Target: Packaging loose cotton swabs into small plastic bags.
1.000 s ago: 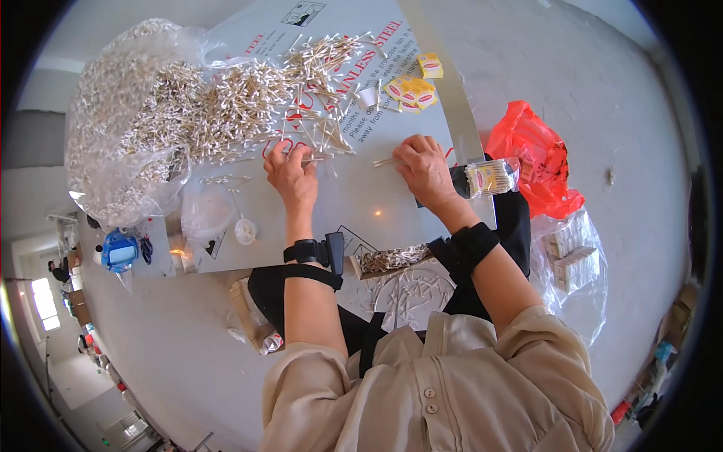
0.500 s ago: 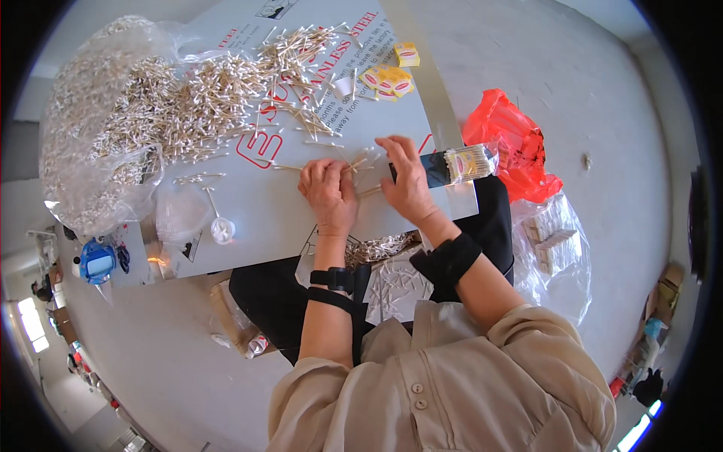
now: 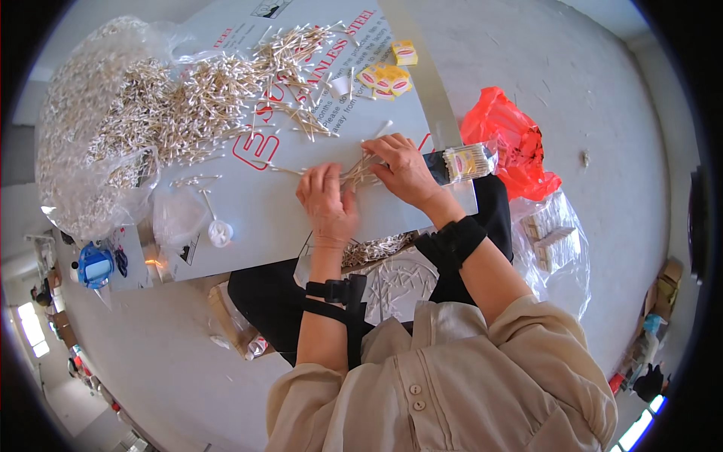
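My right hand [image 3: 407,172] is closed round a small loose bunch of cotton swabs [image 3: 361,172] above the table, thumb and fingertips pressed on their sticks. Beside it, my left hand [image 3: 328,207] is at the left end of the bunch, slightly blurred, its fingers apart and its thumb away from the sticks. A few stray swabs [image 3: 285,169] lie left of that hand. To the right of my right hand, a clear pack of swabs with a yellow label [image 3: 468,163] rests on a dark flat piece [image 3: 434,167] at the table's edge.
A large heap of cotton swabs [image 3: 203,105] spills from a clear bag [image 3: 75,128] at the far left. Yellow labels [image 3: 385,80] lie near the far edge. A red plastic bag [image 3: 506,135] and a clear bag of packs [image 3: 556,241] are at the right. An open box of swabs [image 3: 376,250] is at my lap.
My right hand has moved slightly left and closed on the swabs. My left hand's fingers have loosened from them and spread a little. The bunch now lies more together between the hands.
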Tool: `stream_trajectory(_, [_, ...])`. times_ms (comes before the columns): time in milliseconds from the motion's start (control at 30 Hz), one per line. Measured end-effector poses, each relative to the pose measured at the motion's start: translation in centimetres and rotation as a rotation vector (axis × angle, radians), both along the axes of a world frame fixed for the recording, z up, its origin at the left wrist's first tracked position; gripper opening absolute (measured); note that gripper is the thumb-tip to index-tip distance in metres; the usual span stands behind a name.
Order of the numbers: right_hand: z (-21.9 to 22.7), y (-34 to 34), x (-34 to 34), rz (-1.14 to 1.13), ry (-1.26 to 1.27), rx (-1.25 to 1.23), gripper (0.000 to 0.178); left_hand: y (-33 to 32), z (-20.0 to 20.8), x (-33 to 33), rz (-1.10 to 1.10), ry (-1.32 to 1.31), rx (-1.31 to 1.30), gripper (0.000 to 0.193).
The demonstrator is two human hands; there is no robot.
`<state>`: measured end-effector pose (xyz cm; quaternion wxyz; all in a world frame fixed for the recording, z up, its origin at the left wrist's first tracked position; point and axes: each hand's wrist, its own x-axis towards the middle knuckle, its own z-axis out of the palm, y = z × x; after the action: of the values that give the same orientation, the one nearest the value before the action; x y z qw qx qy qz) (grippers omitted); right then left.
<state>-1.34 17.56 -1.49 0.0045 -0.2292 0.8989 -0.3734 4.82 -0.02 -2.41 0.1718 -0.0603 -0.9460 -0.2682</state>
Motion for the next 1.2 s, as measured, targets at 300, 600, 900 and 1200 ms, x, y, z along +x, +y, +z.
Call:
stream_trajectory(300, [-0.2, 1.6, -2.8, -0.239, 0.178, 0.021, 0.019, -3.4, 1.0, -1.7, 0.087, -0.056, -0.108, 0.035])
stream_trajectory(600, [-1.1, 0.0, -5.6, -0.187, 0.059, -0.171, 0.007, -2.6, 1.1, -3.9, 0.101, -0.107, -0.147, 0.014])
stream_trajectory(900, [-0.5, 0.6, -5.1, 0.219, 0.1, 0.025, 0.009, 1.5, 0.5, -0.2, 0.009, -0.007, -0.051, 0.026])
stream_trajectory(1200, [-0.1, 4.0, -3.4, 0.104, 0.125, -0.001, 0.01, 1.1, -0.5, 0.4, 0.005, 0.076, 0.064, 0.035])
